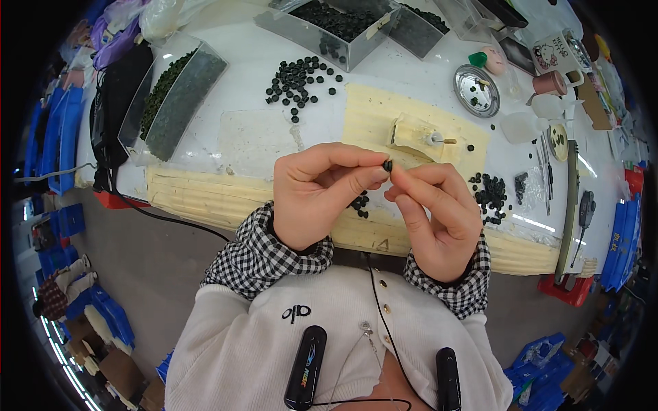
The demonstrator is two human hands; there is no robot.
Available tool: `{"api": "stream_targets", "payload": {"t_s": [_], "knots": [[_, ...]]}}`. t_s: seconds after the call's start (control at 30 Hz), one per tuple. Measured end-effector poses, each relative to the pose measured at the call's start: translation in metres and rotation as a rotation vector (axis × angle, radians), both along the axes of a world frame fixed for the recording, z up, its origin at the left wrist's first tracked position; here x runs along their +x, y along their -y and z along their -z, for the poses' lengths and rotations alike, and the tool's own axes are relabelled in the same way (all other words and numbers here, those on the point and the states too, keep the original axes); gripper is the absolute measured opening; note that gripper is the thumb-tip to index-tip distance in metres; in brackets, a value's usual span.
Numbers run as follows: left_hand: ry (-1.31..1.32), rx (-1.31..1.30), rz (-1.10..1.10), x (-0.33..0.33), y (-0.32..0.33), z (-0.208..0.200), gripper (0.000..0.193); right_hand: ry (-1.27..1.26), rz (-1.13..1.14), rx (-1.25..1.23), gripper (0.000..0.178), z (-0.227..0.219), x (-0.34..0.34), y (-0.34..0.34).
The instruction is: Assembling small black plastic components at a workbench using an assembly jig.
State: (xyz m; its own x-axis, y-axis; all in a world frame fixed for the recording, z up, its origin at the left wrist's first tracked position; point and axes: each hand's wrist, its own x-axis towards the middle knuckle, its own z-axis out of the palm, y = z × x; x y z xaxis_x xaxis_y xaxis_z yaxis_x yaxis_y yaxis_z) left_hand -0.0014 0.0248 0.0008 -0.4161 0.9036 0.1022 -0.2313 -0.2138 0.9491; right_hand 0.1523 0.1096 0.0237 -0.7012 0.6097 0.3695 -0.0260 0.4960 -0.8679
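In front of my chest, the thumb and forefinger of my left hand [319, 188] pinch a small black round part [388, 166] that looks like a little cap. From the other side, the fingertips of my right hand [439, 212] meet the same part, with the fingers curled in. Just beyond my hands stands a yellow-taped block [415, 135] with a thin metal pin [442, 140] sticking out of it. Beneath my left hand's fingers, a small pile of black parts [359, 204] is partly hidden. More small black pieces [490, 195] lie beside my right hand.
Loose black round parts [296, 79] are spread on the white table [250, 140] farther off. Clear bins hold dark pieces [336, 20] at the back and green ones [164, 89] at left. A round metal dish [476, 91], tweezers [546, 168] and a pink spool [550, 83] are at right.
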Motion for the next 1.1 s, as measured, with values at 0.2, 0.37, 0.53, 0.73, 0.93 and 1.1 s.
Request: {"api": "stream_targets", "payload": {"t_s": [0.2, 0.37, 0.53, 0.73, 0.93, 1.1], "knots": [[0.873, -0.001, 0.315, -0.007, 0.000, 0.010, 0.020, -0.064, 0.278, 0.153, 0.026, 0.001, 0.006, -0.004], [1.046, -0.007, 0.421, -0.008, 0.001, 0.015, 0.022, 0.077, 0.537, 0.354, 0.022, -0.009, 0.007, -0.016], [1.069, -0.014, 0.462, -0.009, 0.001, 0.013, 0.022, 0.247, 0.514, 0.376, 0.021, -0.013, 0.007, -0.033], [1.023, 0.020, 0.475, -0.008, 0.002, 0.016, 0.022, 0.217, 0.472, 0.328, 0.015, -0.010, 0.003, -0.034], [1.041, 0.059, 0.498, -0.007, 0.003, 0.017, 0.022, -0.099, 0.607, 0.388, 0.015, -0.026, 0.003, -0.019], [1.075, 0.057, 0.511, -0.007, 0.003, 0.017, 0.022, -0.218, 0.272, 0.217, 0.012, -0.024, 0.000, -0.013]]}}
